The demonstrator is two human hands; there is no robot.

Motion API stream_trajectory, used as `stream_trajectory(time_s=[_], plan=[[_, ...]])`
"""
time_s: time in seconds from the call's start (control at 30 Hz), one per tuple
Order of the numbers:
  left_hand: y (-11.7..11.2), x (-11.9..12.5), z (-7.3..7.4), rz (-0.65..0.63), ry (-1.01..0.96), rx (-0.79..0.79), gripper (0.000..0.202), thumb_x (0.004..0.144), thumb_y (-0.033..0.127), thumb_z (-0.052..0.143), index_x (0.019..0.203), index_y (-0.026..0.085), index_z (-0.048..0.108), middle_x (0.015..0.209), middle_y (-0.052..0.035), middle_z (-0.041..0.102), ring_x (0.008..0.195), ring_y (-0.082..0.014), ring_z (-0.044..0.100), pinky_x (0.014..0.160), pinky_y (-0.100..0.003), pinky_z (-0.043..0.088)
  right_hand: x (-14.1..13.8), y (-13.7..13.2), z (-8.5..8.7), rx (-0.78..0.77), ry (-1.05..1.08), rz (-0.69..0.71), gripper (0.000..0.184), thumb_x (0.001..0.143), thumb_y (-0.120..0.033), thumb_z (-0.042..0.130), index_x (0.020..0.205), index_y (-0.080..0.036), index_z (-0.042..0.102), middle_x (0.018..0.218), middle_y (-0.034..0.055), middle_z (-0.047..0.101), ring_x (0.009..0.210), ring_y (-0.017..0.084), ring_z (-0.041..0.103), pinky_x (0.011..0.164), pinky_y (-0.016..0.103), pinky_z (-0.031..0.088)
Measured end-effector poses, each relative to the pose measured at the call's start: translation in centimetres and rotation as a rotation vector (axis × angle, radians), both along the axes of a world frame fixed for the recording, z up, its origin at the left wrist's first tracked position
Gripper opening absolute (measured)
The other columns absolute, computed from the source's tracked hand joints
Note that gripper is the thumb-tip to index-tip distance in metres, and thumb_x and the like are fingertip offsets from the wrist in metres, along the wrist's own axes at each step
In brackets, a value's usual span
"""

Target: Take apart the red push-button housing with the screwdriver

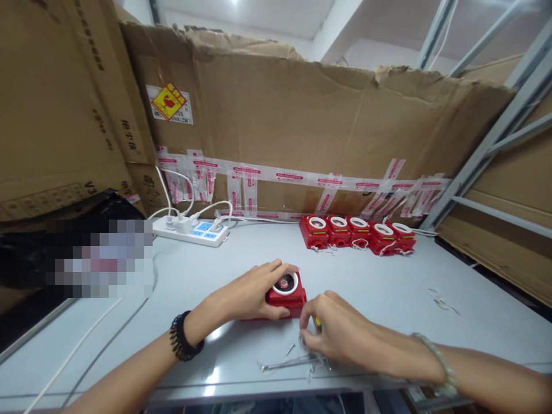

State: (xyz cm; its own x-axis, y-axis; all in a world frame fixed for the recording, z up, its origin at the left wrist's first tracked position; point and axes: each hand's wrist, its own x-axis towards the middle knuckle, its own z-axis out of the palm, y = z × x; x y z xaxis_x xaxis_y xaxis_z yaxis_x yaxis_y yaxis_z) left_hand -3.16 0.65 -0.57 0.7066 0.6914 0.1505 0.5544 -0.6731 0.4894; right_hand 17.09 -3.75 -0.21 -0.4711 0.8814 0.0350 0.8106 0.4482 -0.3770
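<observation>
A red box-shaped device with a white ring (297,284) around a dark round window sits on the table in front of me. My left hand (254,293) lies over its left side, thumb and fingers gripping the housing. Just right of it, my right hand (330,328) is closed, thumb and index finger pinched low over the tabletop. Something yellow and green (318,323) shows between its fingers, mostly hidden. A tiny part at the fingertips is too small to name. Below lie a loose screw (290,348) and a thin metal rod (284,364) among other small metal pieces.
Several similar red devices (360,231) with white cords stand in a row at the back. A white power strip (192,230) with plugged cables is at back left. Small scraps (440,303) lie at right. A taped cardboard wall (293,126) closes the back.
</observation>
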Motion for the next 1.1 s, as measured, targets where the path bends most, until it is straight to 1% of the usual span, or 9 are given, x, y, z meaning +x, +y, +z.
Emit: stream_trajectory(time_s=[0.1, 0.2, 0.37, 0.5, 0.6, 0.73, 0.9, 0.97, 1.1], plan=[[0.1, 0.0, -0.1, 0.004, 0.005, -0.001, 0.064, 0.071, 0.031, 0.069, 0.128, 0.028, 0.040, 0.109, -0.0055, 0.053, 0.097, -0.0263, 0.054, 0.086, -0.038, 0.044, 0.2, -0.4, -1.6, -0.019, 0.007, -0.006, 0.016, 0.069, -0.024, 0.057, 0.077, -0.018, 0.069, 0.077, 0.0085, 0.067, 0.072, 0.020, 0.059, 0.065, 0.028, 0.042], [0.2, 0.0, -0.1, 0.004, 0.004, -0.002, 0.064, 0.071, 0.031, 0.068, 0.128, 0.027, 0.039, 0.108, -0.0055, 0.053, 0.098, -0.0260, 0.054, 0.086, -0.038, 0.044, 0.2, -0.5, -0.7, -0.018, 0.033, 0.016, 0.020, 0.071, -0.030, 0.059, 0.083, -0.018, 0.068, 0.079, 0.0084, 0.066, 0.074, 0.020, 0.059, 0.065, 0.028, 0.043], [0.2, 0.0, -0.3, -0.010, -0.037, -0.021, 0.067, 0.072, 0.033, 0.068, 0.130, 0.027, 0.036, 0.115, -0.0061, 0.052, 0.103, -0.0257, 0.053, 0.090, -0.038, 0.043, 0.5, -0.1, 4.7, -0.008, 0.251, 0.098, 0.014, 0.077, -0.022, 0.054, 0.072, -0.020, 0.067, 0.053, -0.0025, 0.055, 0.049, 0.009, 0.047, 0.049, 0.021, 0.036], [0.1, -0.8, -0.1, -0.008, -0.034, -0.044, 0.083, 0.069, 0.029, 0.070, 0.138, 0.028, 0.025, 0.127, -0.0073, 0.046, 0.112, -0.0271, 0.048, 0.096, -0.040, 0.040, 1.5, 0.0, 9.0, 0.247, 0.611, -0.033, 0.006, 0.077, -0.024, 0.058, 0.076, -0.019, 0.061, 0.047, -0.0062, 0.049, 0.042, 0.007, 0.043, 0.041, 0.020, 0.035], [0.3, -1.7, 0.3, -0.001, -0.008, -0.086, 0.085, 0.066, 0.024, 0.069, 0.138, 0.028, 0.024, 0.128, -0.0068, 0.046, 0.105, -0.0255, 0.053, 0.090, -0.036, 0.045, 1.9, 0.2, 10.3, 0.312, 0.823, -0.087, 0.005, 0.077, -0.020, 0.057, 0.082, -0.020, 0.055, 0.044, -0.0087, 0.048, 0.036, 0.007, 0.042, 0.036, 0.019, 0.034], [1.0, -2.2, 0.1, 0.107, 0.043, -0.036, 0.074, 0.073, 0.034, 0.066, 0.136, 0.029, 0.028, 0.124, -0.0072, 0.050, 0.099, -0.0258, 0.057, 0.085, -0.036, 0.046, 1.6, 1.9, 9.1, 0.405, 0.905, -0.115, 0.013, 0.074, -0.015, 0.058, 0.084, -0.020, 0.050, 0.046, -0.0092, 0.048, 0.038, 0.008, 0.045, 0.039, 0.020, 0.037], [1.2, -1.6, -0.3, 0.407, 0.080, 0.056, 0.076, 0.087, 0.053, 0.045, 0.145, 0.024, 0.006, 0.128, -0.0158, 0.044, 0.089, -0.0293, 0.061, 0.080, -0.044, 0.047, 1.1, 4.6, 5.3, 0.399, 0.848, -0.126, 0.015, 0.077, -0.018, 0.055, 0.090, -0.021, 0.046, 0.047, -0.0107, 0.042, 0.042, 0.009, 0.043, 0.046, 0.021, 0.037], [0.9, -1.8, 0.3, 0.383, 0.043, 0.016, 0.072, 0.089, 0.053, 0.041, 0.145, 0.027, 0.005, 0.134, -0.0147, 0.040, 0.097, -0.0298, 0.060, 0.084, -0.044, 0.046, 0.9, 5.3, 3.9, 0.403, 0.825, -0.118, 0.016, 0.078, -0.018, 0.054, 0.091, -0.021, 0.045, 0.048, -0.0106, 0.042, 0.043, 0.008, 0.041, 0.048, 0.022, 0.037], [0.0, -2.5, 1.8, 0.107, -0.042, -0.162, 0.070, 0.084, 0.037, 0.055, 0.142, 0.036, 0.017, 0.146, -0.0059, 0.024, 0.118, -0.0265, 0.047, 0.086, -0.033, 0.049, 0.8, 5.5, 2.6, 0.417, 0.833, -0.110, 0.020, 0.077, -0.017, 0.054, 0.093, -0.021, 0.043, 0.050, -0.0113, 0.041, 0.045, 0.008, 0.038, 0.051, 0.022, 0.037]])
